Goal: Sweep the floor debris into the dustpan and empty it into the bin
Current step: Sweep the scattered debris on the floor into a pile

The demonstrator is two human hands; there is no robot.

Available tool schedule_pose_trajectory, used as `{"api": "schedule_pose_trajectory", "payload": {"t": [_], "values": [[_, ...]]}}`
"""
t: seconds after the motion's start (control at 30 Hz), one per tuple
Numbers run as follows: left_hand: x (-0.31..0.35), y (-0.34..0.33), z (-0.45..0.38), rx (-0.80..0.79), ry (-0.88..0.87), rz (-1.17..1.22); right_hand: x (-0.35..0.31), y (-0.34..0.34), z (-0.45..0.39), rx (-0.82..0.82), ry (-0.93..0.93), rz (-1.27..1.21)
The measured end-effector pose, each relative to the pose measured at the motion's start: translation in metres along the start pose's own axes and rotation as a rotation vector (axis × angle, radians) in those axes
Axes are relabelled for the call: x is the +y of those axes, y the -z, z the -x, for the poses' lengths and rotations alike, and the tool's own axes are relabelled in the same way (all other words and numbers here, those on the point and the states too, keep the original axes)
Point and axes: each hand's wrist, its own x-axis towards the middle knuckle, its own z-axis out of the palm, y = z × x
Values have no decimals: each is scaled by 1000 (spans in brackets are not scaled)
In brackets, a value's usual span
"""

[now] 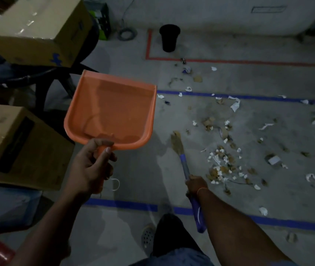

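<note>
Sweep in progress, dustpan (pixel 110 110) empty, held above floor.
L hand (pixel 91 166) grips pan handle; R hand (pixel 196 184) grips broom (pixel 186 166); debris (pixel 222 162) just R of bristles; bin (pixel 169 37) far back.

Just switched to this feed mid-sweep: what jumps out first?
The orange dustpan, held up empty off the floor by the left hand at centre left. Right of it, torn paper and brown scraps litter the floor between the blue tape lines, with the right hand gripping a blue-handled broom at their edge. The black bin stands upright at the far end, inside the red tape corner.
</note>
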Motion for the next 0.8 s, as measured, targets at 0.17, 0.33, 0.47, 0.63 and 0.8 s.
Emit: {"api": "schedule_pose_trajectory", "payload": {"t": [0.17, 0.33, 0.47, 0.63, 0.8], "values": [[0, 15, -57, 16, 19, -64, -17, 8, -38, 147, -187, -194], [13, 0, -149, 9, -35, -114, -48, 13, -67, 238, -185, -257], [33, -27, -229, -67, -36, -177, -93, 35, -104, 62, -135, -211], [60, -61, -316, -120, -15, -175, -122, 72, -162, -48, -146, -15], [69, -80, -379, -151, 16, -171, -148, 80, -177, 237, -375, -428]]}}
